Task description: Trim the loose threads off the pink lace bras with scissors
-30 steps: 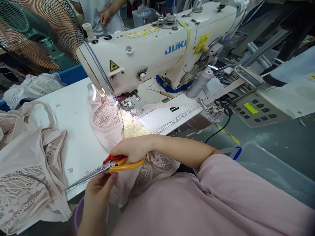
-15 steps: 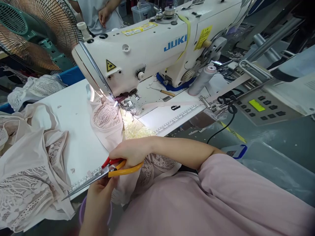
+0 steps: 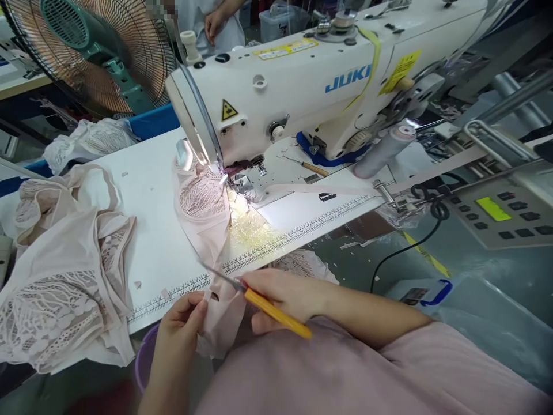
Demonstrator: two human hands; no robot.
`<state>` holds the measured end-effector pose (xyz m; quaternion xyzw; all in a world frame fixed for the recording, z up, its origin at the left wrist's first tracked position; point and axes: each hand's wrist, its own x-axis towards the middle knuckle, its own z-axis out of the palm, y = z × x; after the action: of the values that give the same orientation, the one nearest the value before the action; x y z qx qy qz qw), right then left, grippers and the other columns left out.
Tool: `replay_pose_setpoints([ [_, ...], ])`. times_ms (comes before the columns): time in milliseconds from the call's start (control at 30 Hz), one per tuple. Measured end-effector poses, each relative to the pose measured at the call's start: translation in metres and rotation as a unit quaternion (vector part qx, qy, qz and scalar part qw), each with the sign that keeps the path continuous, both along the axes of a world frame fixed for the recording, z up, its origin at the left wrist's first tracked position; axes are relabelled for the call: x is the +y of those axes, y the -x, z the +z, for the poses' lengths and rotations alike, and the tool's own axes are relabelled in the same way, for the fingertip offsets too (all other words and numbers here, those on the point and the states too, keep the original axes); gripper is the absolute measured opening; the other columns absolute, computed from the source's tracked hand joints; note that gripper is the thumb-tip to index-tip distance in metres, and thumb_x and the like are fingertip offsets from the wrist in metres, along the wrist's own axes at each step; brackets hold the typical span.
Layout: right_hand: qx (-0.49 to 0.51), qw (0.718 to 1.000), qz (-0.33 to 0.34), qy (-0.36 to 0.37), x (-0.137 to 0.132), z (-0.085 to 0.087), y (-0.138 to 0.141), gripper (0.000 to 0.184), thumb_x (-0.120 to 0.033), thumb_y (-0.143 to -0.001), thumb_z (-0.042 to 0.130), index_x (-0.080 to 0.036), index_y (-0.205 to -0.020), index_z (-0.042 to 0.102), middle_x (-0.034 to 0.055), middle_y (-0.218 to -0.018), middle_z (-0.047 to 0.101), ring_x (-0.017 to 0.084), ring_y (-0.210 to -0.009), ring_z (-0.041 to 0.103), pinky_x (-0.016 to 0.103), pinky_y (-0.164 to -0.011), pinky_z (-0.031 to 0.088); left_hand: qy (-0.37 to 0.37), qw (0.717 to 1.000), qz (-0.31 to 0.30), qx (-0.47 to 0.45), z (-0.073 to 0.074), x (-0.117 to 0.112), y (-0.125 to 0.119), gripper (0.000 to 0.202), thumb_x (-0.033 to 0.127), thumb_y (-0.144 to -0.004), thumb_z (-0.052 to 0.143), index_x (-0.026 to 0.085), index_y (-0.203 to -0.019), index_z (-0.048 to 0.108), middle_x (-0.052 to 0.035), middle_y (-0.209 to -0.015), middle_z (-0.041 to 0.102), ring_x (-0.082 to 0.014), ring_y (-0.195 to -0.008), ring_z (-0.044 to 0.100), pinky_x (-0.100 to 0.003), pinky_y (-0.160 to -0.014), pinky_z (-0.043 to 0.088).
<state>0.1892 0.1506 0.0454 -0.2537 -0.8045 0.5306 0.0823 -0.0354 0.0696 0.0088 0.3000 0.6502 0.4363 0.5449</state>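
My right hand grips scissors with yellow handles at the table's near edge; the blades point up and left over the fabric. My left hand pinches the lower end of a pale pink lace bra piece. That piece runs from my hands up to the needle area of the white JUKI sewing machine, where a lamp lights it.
A heap of pink lace garments lies at the table's left. A ruler strip runs along the front edge. A fan stands at the back left, a control panel at right. Another person's hand shows behind the machine.
The scissors have swung round: the blades pointed down-left across my left hand, now they point up-left over the fabric. My left hand has taken hold of the fabric end. The view shifted right.
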Motion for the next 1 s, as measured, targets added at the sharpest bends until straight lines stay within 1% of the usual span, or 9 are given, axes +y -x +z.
replay_pose_setpoints([
  [67,-0.08,0.995,0.051,0.007,-0.006,-0.011,-0.008,0.039,-0.054,-0.076,0.059,-0.018,-0.073,0.045,-0.002,-0.066,0.046,0.01,-0.054,0.04,0.022,-0.049,0.03,0.011,1.0,0.004,-0.007,-0.001,-0.002,0.002,0.03,0.044,-0.064,0.076,0.017,-0.068,0.065,0.0015,-0.061,0.059,-0.0088,-0.051,0.045,-0.019,-0.047,0.035],
  [167,-0.159,0.983,0.085,0.022,-0.011,-0.024,-0.013,0.041,-0.058,-0.077,0.054,-0.018,-0.068,0.045,-0.0019,-0.061,0.045,0.011,-0.05,0.038,0.022,-0.046,0.027,0.025,0.999,0.004,-0.021,0.0,-0.005,0.002,0.032,0.046,-0.066,0.074,0.017,-0.065,0.062,0.0039,-0.052,0.053,-0.0076,-0.047,0.041,-0.018,-0.046,0.031],
  [267,-0.168,0.98,0.097,0.033,-0.012,-0.027,-0.012,0.037,-0.053,-0.081,0.05,-0.018,-0.069,0.049,-0.0011,-0.062,0.046,0.011,-0.05,0.039,0.023,-0.046,0.027,0.028,0.999,0.007,-0.027,0.001,-0.006,0.0,0.033,0.047,-0.066,0.074,0.017,-0.063,0.06,0.0044,-0.05,0.052,-0.0069,-0.046,0.039,-0.018,-0.046,0.03],
  [433,-0.182,0.977,0.109,0.023,-0.009,-0.024,-0.005,0.027,-0.044,-0.082,0.051,-0.018,-0.073,0.053,0.0001,-0.064,0.049,0.012,-0.052,0.04,0.023,-0.046,0.027,0.028,0.999,0.012,-0.026,-0.002,-0.007,-0.001,0.035,0.047,-0.065,0.074,0.016,-0.061,0.059,0.0038,-0.05,0.052,-0.007,-0.046,0.038,-0.018,-0.046,0.029],
  [500,-0.183,0.977,0.107,0.022,-0.009,-0.025,-0.003,0.023,-0.04,-0.08,0.052,-0.018,-0.073,0.053,-0.0001,-0.064,0.05,0.012,-0.052,0.04,0.023,-0.046,0.027,0.026,0.999,0.014,-0.018,-0.003,-0.007,-0.001,0.035,0.047,-0.064,0.074,0.016,-0.061,0.059,0.0042,-0.049,0.051,-0.0069,-0.046,0.037,-0.018,-0.045,0.028],
  [567,-0.181,0.978,0.102,0.022,-0.008,-0.026,-0.001,0.025,-0.042,-0.08,0.053,-0.018,-0.072,0.054,-0.0004,-0.063,0.05,0.012,-0.051,0.041,0.023,-0.046,0.027,0.024,1.0,0.015,-0.01,-0.004,-0.008,0.0,0.034,0.046,-0.065,0.074,0.016,-0.061,0.058,0.0046,-0.048,0.05,-0.007,-0.046,0.036,-0.018,-0.045,0.028],
  [733,-0.191,0.977,0.092,0.014,-0.008,-0.019,0.002,0.043,-0.06,-0.076,0.054,-0.017,-0.073,0.056,0.0009,-0.063,0.051,0.013,-0.051,0.041,0.023,-0.046,0.027,0.018,1.0,0.009,0.01,-0.001,-0.008,0.001,0.032,0.043,-0.068,0.072,0.016,-0.061,0.056,0.0049,-0.049,0.048,-0.0074,-0.046,0.036,-0.018,-0.045,0.027],
  [800,-0.195,0.977,0.087,0.018,-0.008,-0.016,0.004,0.046,-0.063,-0.076,0.054,-0.017,-0.073,0.056,0.0014,-0.063,0.051,0.013,-0.051,0.041,0.023,-0.046,0.027,0.015,1.0,0.005,0.018,0.0,-0.007,0.0,0.033,0.044,-0.069,0.071,0.016,-0.061,0.056,0.0049,-0.049,0.047,-0.0075,-0.045,0.035,-0.019,-0.045,0.027],
  [1000,-0.188,0.979,0.047,0.07,-0.014,-0.021,0.006,0.039,-0.055,-0.08,0.055,-0.017,-0.071,0.053,0.0009,-0.064,0.051,0.012,-0.054,0.045,0.022,-0.05,0.031,0.005,0.998,-0.016,0.053,0.002,-0.008,0.0,0.03,0.044,-0.072,0.067,0.016,-0.063,0.058,0.0035,-0.052,0.049,-0.0088,-0.048,0.037,-0.02,-0.046,0.029],
])
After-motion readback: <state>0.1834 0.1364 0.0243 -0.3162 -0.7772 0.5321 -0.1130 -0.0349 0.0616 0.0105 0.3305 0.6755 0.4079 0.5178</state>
